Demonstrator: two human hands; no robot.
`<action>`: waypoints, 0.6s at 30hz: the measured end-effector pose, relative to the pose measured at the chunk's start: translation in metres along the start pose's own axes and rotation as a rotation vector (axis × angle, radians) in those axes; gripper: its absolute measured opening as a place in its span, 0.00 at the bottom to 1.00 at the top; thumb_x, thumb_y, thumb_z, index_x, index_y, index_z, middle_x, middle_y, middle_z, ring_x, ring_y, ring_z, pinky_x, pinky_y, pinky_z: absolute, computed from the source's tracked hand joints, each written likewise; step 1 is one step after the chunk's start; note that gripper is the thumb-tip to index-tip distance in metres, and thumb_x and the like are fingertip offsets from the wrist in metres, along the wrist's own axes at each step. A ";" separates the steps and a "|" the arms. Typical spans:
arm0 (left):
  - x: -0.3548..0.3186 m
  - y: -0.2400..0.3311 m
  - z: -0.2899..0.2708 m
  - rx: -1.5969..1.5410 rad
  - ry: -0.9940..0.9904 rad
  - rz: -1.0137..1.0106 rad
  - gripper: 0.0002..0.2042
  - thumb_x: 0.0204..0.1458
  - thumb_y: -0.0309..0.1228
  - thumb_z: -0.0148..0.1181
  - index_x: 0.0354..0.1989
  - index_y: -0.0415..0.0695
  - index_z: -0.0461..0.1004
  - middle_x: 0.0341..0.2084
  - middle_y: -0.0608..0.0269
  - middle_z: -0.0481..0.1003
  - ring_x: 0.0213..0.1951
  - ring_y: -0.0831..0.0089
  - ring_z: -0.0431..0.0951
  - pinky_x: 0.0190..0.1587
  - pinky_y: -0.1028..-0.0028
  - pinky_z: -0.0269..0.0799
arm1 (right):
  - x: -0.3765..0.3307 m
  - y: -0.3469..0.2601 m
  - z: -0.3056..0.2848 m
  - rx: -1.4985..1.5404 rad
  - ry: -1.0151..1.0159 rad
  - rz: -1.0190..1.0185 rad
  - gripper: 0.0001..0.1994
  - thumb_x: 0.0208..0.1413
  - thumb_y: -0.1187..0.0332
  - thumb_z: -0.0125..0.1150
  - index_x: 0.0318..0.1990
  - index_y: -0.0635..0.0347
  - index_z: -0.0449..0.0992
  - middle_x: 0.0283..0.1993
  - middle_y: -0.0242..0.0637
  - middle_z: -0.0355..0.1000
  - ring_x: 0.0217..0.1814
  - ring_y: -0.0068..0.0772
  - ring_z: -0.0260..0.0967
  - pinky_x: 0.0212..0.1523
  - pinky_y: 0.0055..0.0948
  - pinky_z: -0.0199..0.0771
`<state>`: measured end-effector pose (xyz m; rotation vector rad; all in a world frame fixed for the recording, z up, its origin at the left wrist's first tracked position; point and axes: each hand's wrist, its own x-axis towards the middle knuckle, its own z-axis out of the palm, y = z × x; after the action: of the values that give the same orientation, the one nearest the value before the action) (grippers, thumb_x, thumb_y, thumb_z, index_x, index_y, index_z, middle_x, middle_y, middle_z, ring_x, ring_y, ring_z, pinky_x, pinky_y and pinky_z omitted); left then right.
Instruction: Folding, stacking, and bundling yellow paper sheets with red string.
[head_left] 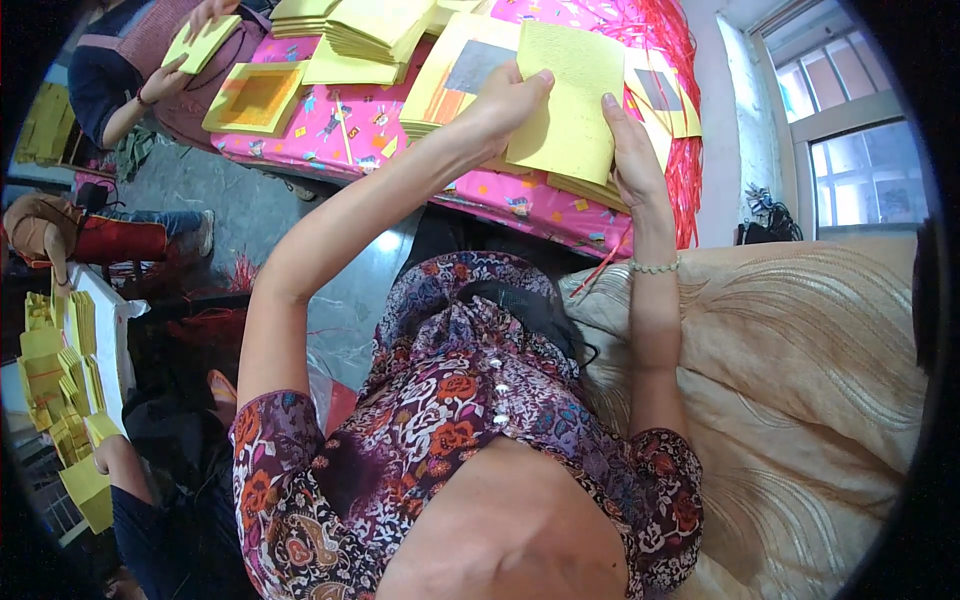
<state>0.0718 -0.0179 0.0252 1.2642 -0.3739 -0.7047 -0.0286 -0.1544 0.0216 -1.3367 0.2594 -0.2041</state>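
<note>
Between both hands I hold yellow paper (pixel 568 95), rough-surfaced and upright above a pink patterned table; how many sheets there are I cannot tell. My left hand (pixel 512 102) is closed on its left edge, thumb on the near face. On the right edge, my right hand (pixel 636 158) grips it, thumb up and the other fingers mostly hidden. Left of it lies a stack of yellow paper (pixel 425 108) with a grey and orange patch on top. More yellow paper with a grey patch (pixel 662 92) shows behind my right hand.
Thick yellow paper stacks (pixel 372 38) stand at the table's (pixel 350 140) far side. Red plastic strands (pixel 685 170) hang off its right end. At the far left a co-worker's hand (pixel 172 78) holds yellow paper. A cream cushioned seat (pixel 800 330) is on my right.
</note>
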 end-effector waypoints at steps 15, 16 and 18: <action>0.031 0.002 -0.009 0.010 0.127 -0.310 0.17 0.60 0.34 0.48 0.51 0.32 0.64 0.43 0.51 0.73 0.43 0.66 0.75 0.46 0.69 0.71 | 0.017 -0.019 0.001 -0.343 0.037 0.127 0.24 0.65 0.54 0.41 0.49 0.72 0.70 0.42 0.41 0.74 0.41 0.25 0.70 0.45 0.24 0.68; 0.030 0.003 -0.007 0.023 0.156 -0.311 0.17 0.60 0.34 0.48 0.50 0.32 0.65 0.42 0.52 0.73 0.42 0.66 0.75 0.46 0.69 0.72 | 0.018 -0.014 0.000 -0.299 0.024 0.035 0.24 0.65 0.55 0.41 0.49 0.72 0.70 0.42 0.41 0.74 0.42 0.25 0.70 0.46 0.24 0.68; 0.028 0.005 -0.006 0.050 0.145 -0.298 0.17 0.60 0.34 0.48 0.50 0.33 0.65 0.41 0.52 0.73 0.41 0.66 0.75 0.45 0.68 0.72 | 0.018 -0.005 -0.003 -0.287 0.015 0.004 0.23 0.65 0.55 0.42 0.50 0.72 0.70 0.43 0.41 0.74 0.42 0.25 0.70 0.46 0.24 0.68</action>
<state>0.0978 -0.0309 0.0253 1.4255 -0.0844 -0.8526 -0.0120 -0.1633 0.0247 -1.6197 0.3123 -0.1783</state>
